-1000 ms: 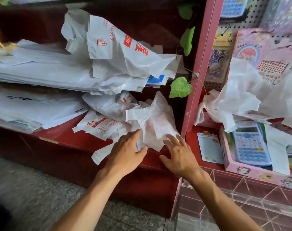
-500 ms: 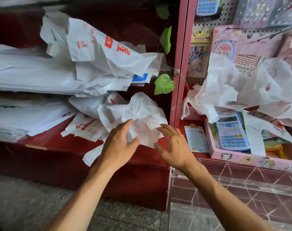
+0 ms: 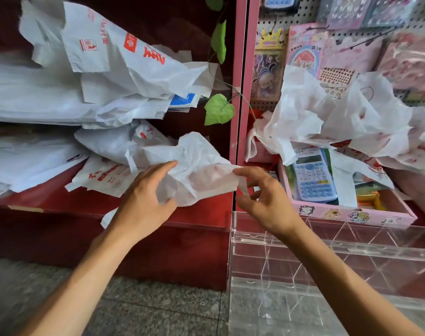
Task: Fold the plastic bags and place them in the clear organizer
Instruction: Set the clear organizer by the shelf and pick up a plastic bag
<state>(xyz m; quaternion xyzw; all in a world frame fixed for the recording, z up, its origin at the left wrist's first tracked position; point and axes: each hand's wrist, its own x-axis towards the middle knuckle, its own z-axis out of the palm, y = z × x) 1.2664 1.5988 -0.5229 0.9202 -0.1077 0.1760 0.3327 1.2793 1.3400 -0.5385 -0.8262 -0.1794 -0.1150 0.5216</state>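
We hold a crumpled white bag point(image 3: 197, 170) above the red shelf point(image 3: 61, 200): left hand point(image 3: 143, 202) grips its lower left, right hand point(image 3: 267, 200) pinches its right corner. Clear organizer point(image 3: 352, 253) sits just below our right wrist, more bags point(image 3: 340, 117) heaped over the pink tray point(image 3: 352, 214).

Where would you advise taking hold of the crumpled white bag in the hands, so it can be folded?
Probably by its two side edges, one from each side. The crumpled white bag already spreads between the left hand, gripping its left part, and the right hand, pinching its right corner; pulling apart should flatten it.
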